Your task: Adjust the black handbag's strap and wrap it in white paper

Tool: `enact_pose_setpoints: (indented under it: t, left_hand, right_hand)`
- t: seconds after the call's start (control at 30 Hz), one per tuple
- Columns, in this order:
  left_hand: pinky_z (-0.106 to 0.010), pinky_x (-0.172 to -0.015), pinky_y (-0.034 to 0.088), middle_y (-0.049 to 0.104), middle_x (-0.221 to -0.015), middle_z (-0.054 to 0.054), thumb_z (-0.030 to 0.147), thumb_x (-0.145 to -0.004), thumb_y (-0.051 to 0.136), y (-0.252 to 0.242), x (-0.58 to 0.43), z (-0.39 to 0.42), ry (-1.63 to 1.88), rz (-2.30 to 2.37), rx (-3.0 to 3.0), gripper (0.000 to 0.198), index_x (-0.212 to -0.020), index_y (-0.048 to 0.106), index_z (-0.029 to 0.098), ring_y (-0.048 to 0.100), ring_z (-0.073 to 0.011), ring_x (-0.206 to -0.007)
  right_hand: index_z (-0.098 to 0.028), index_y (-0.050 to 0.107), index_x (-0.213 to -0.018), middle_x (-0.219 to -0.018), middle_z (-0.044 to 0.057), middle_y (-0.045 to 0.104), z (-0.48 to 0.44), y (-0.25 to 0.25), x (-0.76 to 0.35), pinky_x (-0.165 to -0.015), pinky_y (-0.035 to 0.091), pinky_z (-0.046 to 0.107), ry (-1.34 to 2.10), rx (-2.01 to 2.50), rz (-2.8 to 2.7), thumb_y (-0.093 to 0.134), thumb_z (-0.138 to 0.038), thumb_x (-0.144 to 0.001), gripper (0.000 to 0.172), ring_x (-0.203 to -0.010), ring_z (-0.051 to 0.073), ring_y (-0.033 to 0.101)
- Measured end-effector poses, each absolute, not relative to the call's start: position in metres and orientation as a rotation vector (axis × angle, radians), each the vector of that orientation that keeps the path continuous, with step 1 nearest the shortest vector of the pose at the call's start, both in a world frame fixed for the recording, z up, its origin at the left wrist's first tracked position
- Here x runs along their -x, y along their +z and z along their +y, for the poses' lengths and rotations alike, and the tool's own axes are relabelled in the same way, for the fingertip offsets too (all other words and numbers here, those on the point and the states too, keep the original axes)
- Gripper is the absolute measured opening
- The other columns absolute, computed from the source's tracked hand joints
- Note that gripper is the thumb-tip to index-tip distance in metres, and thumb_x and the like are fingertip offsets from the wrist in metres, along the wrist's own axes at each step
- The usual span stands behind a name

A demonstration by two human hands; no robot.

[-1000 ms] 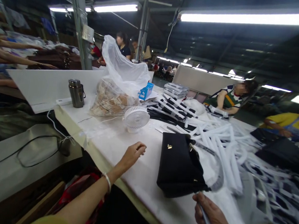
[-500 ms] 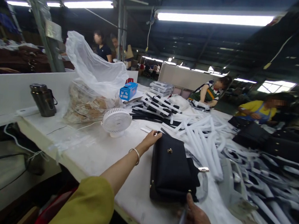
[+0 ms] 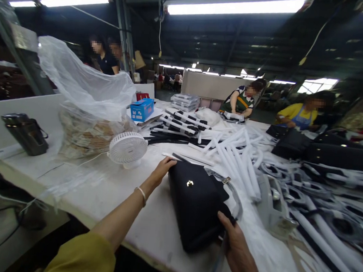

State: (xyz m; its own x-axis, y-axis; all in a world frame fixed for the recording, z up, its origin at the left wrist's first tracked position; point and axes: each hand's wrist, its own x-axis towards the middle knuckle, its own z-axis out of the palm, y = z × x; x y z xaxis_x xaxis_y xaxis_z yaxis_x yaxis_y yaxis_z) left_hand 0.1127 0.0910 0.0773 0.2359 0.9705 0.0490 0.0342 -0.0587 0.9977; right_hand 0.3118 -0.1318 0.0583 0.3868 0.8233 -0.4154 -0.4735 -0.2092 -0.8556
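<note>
White worktable (image 3: pixel 118 189): left hand (image 3: pixel 162 172) curled over far corner of the black bag (image 3: pixel 195 203), right hand (image 3: pixel 237 249) clasping its near edge

Cut off by the bottom edge: right hand (image 3: pixel 238 252) past the wrist. Hidden behind the black bag (image 3: pixel 195 203): left hand (image 3: pixel 161 172) fingertips. Too blurred to identify: plastic sack (image 3: pixel 87 104) contents.

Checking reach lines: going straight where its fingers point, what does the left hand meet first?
The black handbag: the left hand touches its far corner. Beyond, probably the white-wrapped straps; depth is unclear.
</note>
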Motion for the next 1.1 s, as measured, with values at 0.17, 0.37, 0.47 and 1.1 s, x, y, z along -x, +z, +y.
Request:
enact_pose_setpoints:
  t: [0.17, 0.37, 0.47, 1.1]
  left_hand:
    - [-0.04, -0.102, 0.039, 0.066, -0.111, -0.008, 0.043, -0.078, 0.06, 0.062, -0.035, 0.009, 1.322, 1.134, -1.313, 0.03, -0.096, 0.06, 0.019, 0.055, -0.0271, -0.113]
    - [-0.039, -0.096, 0.046, 0.064, -0.122, -0.008, 0.041, -0.076, 0.066, 0.033, 0.021, -0.1, 1.453, 1.259, -1.124, 0.028, -0.094, 0.055, 0.022, 0.059, -0.0277, -0.113]
    - [-0.034, -0.084, 0.051, 0.064, -0.119, -0.007, 0.044, -0.076, 0.067, 0.023, 0.02, -0.133, 1.428, 1.252, -1.071, 0.029, -0.09, 0.054, 0.022, 0.063, -0.0251, -0.102]
    - [-0.058, -0.115, 0.032, 0.043, -0.15, -0.014, 0.036, -0.077, 0.078, 0.072, 0.044, -0.144, 1.231, 1.486, -2.273, 0.08, -0.146, 0.038, 0.026, 0.034, -0.0354, -0.143]
  right_hand:
    - [-0.019, 0.056, -0.131, -0.115, 0.01, 0.071, -0.124, 0.068, -0.32, -0.089, 0.054, 0.041, 1.2, 1.357, -0.731, 0.083, -0.054, -0.062, 0.082, -0.108, 0.032, 0.065]
    - [-0.02, 0.051, -0.139, -0.117, 0.011, 0.07, -0.115, 0.108, -0.322, -0.103, 0.045, 0.048, 1.119, 1.486, -1.316, 0.078, -0.049, -0.065, 0.084, -0.11, 0.033, 0.064]
    - [-0.021, 0.055, -0.136, -0.123, 0.011, 0.067, -0.111, 0.123, -0.323, -0.106, 0.043, 0.051, 1.027, 1.515, -1.46, 0.077, -0.05, -0.065, 0.08, -0.116, 0.035, 0.06]
    - [-0.031, 0.013, -0.156, -0.151, 0.016, 0.041, -0.169, 0.094, -0.324, -0.107, 0.041, 0.055, 0.677, 1.704, -1.349, 0.073, -0.058, -0.069, 0.109, -0.131, 0.038, 0.049]
